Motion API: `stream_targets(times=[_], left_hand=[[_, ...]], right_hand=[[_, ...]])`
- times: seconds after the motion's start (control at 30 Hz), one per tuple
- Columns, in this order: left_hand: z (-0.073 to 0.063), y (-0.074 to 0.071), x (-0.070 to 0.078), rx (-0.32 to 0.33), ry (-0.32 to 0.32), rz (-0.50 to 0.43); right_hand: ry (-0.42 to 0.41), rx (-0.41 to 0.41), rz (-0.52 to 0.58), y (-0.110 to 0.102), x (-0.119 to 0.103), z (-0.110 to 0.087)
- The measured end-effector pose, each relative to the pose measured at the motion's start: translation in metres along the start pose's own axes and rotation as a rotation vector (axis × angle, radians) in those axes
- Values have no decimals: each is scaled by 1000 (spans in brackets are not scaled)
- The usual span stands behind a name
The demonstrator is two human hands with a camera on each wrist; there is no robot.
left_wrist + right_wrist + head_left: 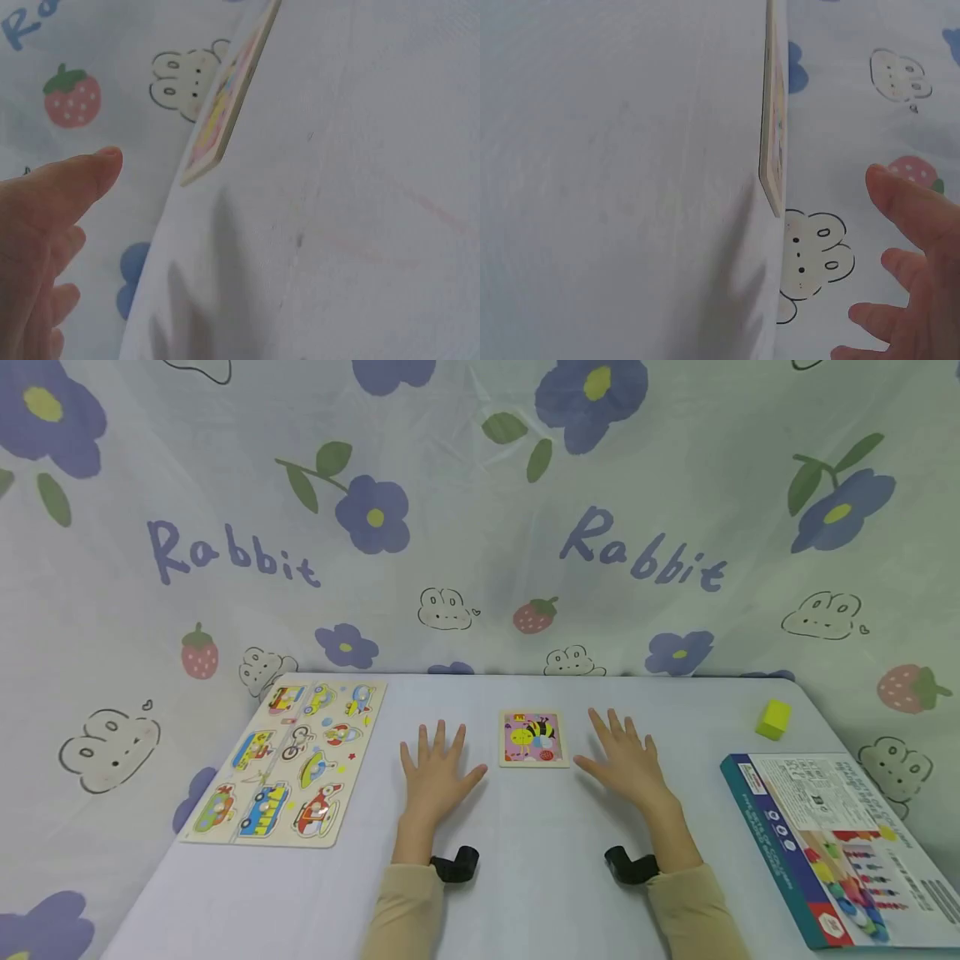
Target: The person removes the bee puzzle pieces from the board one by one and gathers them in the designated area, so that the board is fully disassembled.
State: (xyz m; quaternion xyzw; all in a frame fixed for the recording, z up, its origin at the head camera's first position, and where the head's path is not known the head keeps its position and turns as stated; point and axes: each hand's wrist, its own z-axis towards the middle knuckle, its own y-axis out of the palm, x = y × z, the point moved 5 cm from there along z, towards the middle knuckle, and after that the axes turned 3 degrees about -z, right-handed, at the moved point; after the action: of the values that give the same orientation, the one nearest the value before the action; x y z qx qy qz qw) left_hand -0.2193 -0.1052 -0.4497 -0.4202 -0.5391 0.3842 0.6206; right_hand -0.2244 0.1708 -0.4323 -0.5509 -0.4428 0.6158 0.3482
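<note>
A small square bee puzzle (pixel 534 739) with a pink picture and a pale wooden border lies flat on the table between the two hands. To its left, my left hand (pixel 435 781) is spread with straight fingers, holding nothing. My right hand (pixel 624 762) is spread likewise on the other side, its thumb close to the puzzle's right edge but apart from it. In the left wrist view the puzzle (pixel 229 97) appears edge-on beyond the left thumb (pixel 82 180). The right wrist view shows the puzzle (pixel 774 127) edge-on too, left of the right thumb (pixel 904 202).
A wooden vehicle puzzle board (pixel 281 768) lies on the left of the white table (pixel 540 877). At the right lies a flat box (pixel 840 852) with printed pictures, and behind it a yellow-green block (pixel 773 719). A patterned cloth (pixel 480 543) hangs behind the table.
</note>
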Motion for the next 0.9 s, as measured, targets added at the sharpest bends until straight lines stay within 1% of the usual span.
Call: stream_targets(times=[0.1, 0.2, 0.27, 0.37, 0.63, 0.73, 0.9], left_hand=[[5, 6, 5, 0, -7, -13], [9, 13, 12, 5, -8, -37], [11, 18, 18, 7, -2, -61], [15, 25, 26, 8, 4, -103], [19, 38, 39, 29, -11, -215], [20, 42, 40, 41, -12, -231], [21, 46, 38, 53, -1, -231]], right_hand=[[-10, 2, 70, 5, -4, 7], [-19, -14, 180, 11, -7, 14], [-13, -28, 254, 16, -8, 18], [7, -37, 308, 22, -9, 24], [81, -18, 342, 31, -8, 36], [100, -22, 360, 33, -6, 37], [107, -33, 367, 39, -5, 40]])
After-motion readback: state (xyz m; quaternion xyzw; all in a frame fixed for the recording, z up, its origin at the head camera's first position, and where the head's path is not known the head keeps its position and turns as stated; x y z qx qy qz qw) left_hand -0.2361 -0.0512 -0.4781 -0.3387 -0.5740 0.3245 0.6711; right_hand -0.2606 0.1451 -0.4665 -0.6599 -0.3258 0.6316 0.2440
